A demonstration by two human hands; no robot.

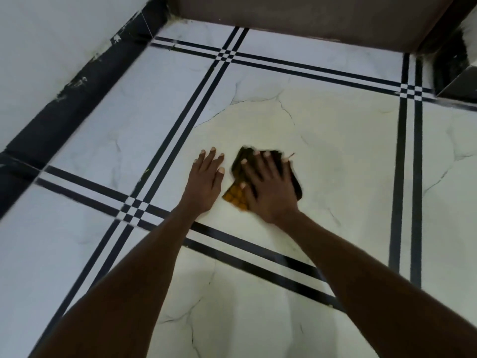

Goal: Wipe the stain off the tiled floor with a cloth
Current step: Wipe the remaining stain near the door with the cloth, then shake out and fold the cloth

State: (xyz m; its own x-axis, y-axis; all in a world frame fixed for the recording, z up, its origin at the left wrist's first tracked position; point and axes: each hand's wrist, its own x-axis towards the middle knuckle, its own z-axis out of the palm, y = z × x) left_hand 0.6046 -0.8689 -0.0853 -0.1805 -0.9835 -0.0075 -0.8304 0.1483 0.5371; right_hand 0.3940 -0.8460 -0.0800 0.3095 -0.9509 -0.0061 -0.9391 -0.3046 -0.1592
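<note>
A folded cloth (pixel 236 198), dark with an orange checked corner, lies on the white marbled tiled floor (pixel 335 156). My right hand (pixel 268 187) presses flat on top of the cloth with fingers spread. My left hand (pixel 206 179) rests palm down on the bare tile just to the left of the cloth, fingers apart, holding nothing. No stain can be made out on the tile; the part under the cloth is hidden.
Black double stripes (pixel 407 177) cross the floor between tiles. A white wall with a black skirting (pixel 64 99) runs along the left. A brown door or panel (pixel 309 16) closes off the far side.
</note>
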